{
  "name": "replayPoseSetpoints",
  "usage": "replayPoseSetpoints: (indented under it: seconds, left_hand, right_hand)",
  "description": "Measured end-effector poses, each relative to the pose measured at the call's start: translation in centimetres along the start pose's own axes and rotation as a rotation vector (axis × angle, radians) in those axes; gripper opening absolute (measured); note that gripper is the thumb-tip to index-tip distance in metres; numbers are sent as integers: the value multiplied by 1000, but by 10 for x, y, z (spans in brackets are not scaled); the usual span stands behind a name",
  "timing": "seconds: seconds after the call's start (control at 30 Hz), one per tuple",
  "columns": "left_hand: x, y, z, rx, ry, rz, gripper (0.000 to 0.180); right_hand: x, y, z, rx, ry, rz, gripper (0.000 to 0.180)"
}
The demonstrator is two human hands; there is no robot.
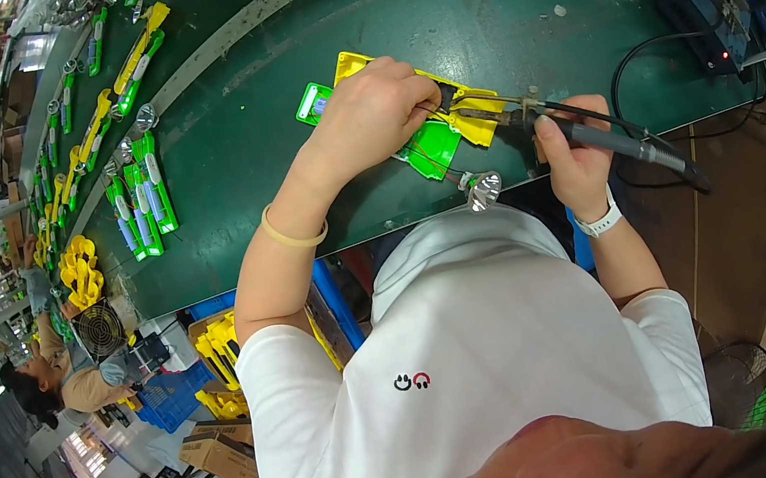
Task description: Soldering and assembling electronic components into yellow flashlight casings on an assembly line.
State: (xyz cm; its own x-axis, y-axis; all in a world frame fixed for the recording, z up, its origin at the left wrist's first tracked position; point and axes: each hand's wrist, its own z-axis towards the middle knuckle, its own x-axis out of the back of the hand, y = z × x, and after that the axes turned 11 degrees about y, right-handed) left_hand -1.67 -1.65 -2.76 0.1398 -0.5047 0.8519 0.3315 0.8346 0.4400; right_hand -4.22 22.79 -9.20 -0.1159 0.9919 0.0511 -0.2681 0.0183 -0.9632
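My right hand (583,160) is wrapped around the black handle of a soldering iron (604,139), which has a thin feed tube along it. Its tip points left, over a yellow plastic flashlight shell (480,121). My left hand (386,107) reaches across the shell, fingertips pinched on a thin wire (427,110) close to the tip. The joint itself is hard to make out. Below the yellow shell lies a green plastic shell (434,151). From it a wire runs to a silver reflector (483,190) near the table's front edge. Another green piece (313,104) shows left of my hand.
Several green units with reflectors (142,203) lie to the left on the green table (294,193). Beyond them are rows of yellow and green parts (92,136). A blue soldering station (716,16) stands at right, its cable curving nearby. A co-worker (72,377) is at far left.
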Motion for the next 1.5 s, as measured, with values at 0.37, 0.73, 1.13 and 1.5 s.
replayPoseSetpoints:
  seconds: [0.37, 0.73, 1.13, 1.5]
  left_hand:
    - [-1, 1, -3, 18, 4, -4, 7]
    - [-13, 7, -14, 40, 158, 39, 3]
    - [-8, 10, -14, 95, 98, 44, 11]
    - [26, 27, -45, 745, 408, -1410, 20]
  right_hand:
    - [-26, -35, 10, -192, 45, 440, 25]
    - [-34, -23, 35, -292, -62, 439, 28]
    - [-35, -22, 30, -290, -38, 459, 27]
    - [-30, -18, 31, -276, -14, 425, 25]
